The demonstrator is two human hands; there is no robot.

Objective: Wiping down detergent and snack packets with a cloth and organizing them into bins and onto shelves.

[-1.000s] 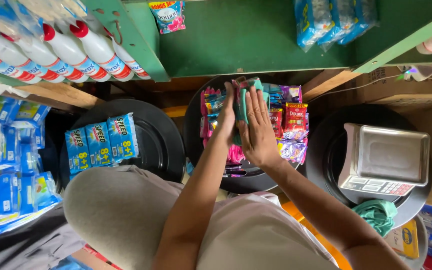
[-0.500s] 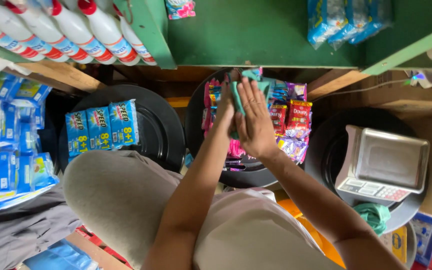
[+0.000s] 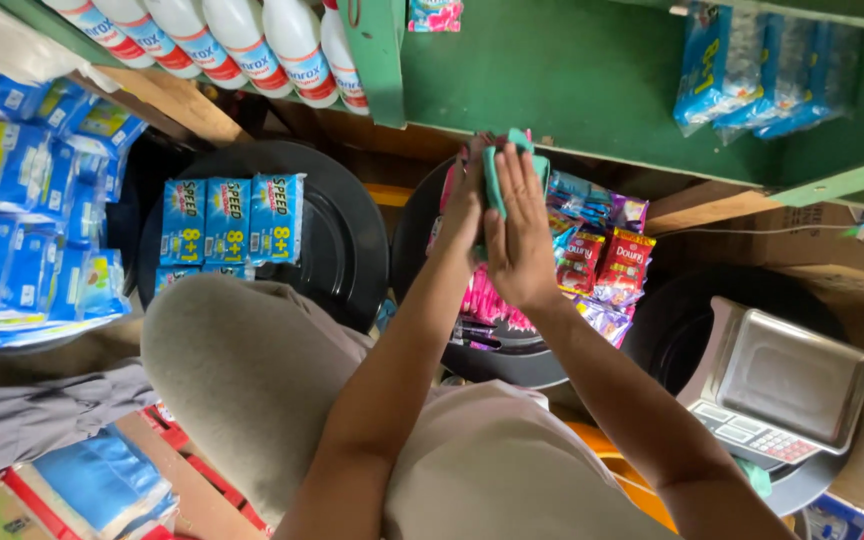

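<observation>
A stack of teal sachets [image 3: 495, 175] is pressed upright between the two hands, above the far rim of a round black tray [image 3: 422, 215] in the middle of the view. The left hand [image 3: 465, 205] lies flat against the stack's left side, and the right hand [image 3: 519, 240] covers its right face with the fingers [image 3: 517, 180] stretched upward, so both hands are closed on the sachets, whose top edge alone shows above the fingertips. Below the hands, the tray holds pink sachets [image 3: 487, 300] near its centre and red and purple sachets [image 3: 602, 260] along its right edge. A second black tray [image 3: 337, 225] to the left carries blue packets [image 3: 217, 220] on its left half. A metal weighing scale [image 3: 782, 385] stands on a third black tray [image 3: 672, 320] at the right. White bottles with red caps [image 3: 252, 45] lie on the green shelf [image 3: 592, 80] above, and blue packs [image 3: 12, 210] are stacked at the far left.
</observation>
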